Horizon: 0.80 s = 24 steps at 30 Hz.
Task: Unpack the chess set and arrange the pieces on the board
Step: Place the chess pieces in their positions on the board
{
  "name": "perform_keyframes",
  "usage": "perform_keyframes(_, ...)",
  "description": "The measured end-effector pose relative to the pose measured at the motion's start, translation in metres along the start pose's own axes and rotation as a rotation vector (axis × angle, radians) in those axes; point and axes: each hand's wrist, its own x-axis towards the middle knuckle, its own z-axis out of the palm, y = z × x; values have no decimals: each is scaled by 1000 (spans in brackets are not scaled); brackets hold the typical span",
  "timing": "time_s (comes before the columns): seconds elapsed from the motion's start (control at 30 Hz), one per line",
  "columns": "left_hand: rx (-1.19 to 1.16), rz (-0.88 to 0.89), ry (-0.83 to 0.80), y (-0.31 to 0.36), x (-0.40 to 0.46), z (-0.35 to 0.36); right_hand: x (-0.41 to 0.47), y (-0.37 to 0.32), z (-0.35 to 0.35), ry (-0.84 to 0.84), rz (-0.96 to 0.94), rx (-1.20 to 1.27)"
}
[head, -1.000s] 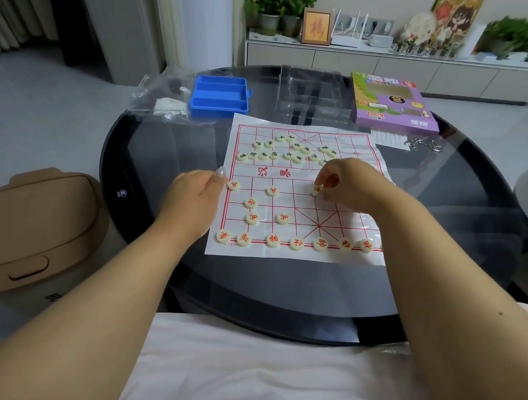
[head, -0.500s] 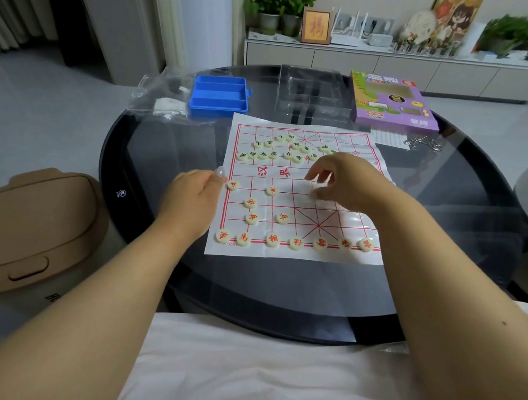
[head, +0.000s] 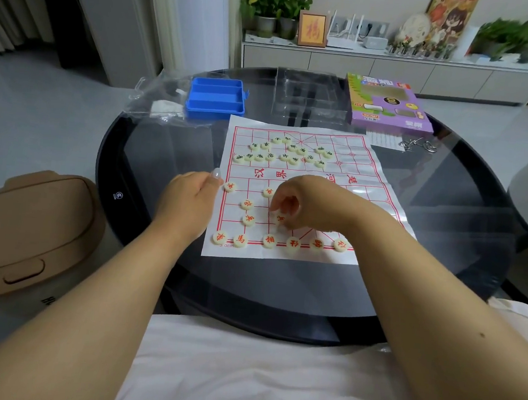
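Note:
A white paper chess board (head: pixel 368 164) with red lines lies on the round glass table. Green-lettered pieces (head: pixel 284 152) sit bunched in its far half. Red-lettered pieces stand in a row (head: pixel 293 243) along the near edge, with a few more (head: pixel 247 204) in the rows beyond. My right hand (head: pixel 307 200) reaches over the near middle of the board, its curled fingertips pinching a red piece (head: pixel 281 219) on the paper. My left hand (head: pixel 189 199) rests at the board's left edge, fingers loosely curled, its thumb beside a red piece (head: pixel 230 186).
Behind the board stand a blue compartment tray (head: pixel 215 98), a clear plastic insert (head: pixel 310 98), a purple game box (head: pixel 389 105) and a crumpled clear bag (head: pixel 159 101). Metal ring puzzles (head: pixel 419 145) lie at the far right. A tan bin (head: pixel 26 233) stands left of the table.
My right hand has moved from the board's right middle toward me and leftward, coming down on a red piece near the centre. My left hand has stayed at the left edge.

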Motion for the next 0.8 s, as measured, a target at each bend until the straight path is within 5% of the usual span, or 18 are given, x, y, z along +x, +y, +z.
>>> perform_keyframes(0.23, 13, 10, 18, -1, 0, 1, -4, 14, -12, 93, 51, 69)
perform_keyframes(0.43, -3, 9, 24, -1, 0, 3, -19, 70, -40, 307, 304, 62)
perform_keyframes(0.8, 1, 12, 19, -1, 0, 2, -19, 77, -33, 196, 451, -14)
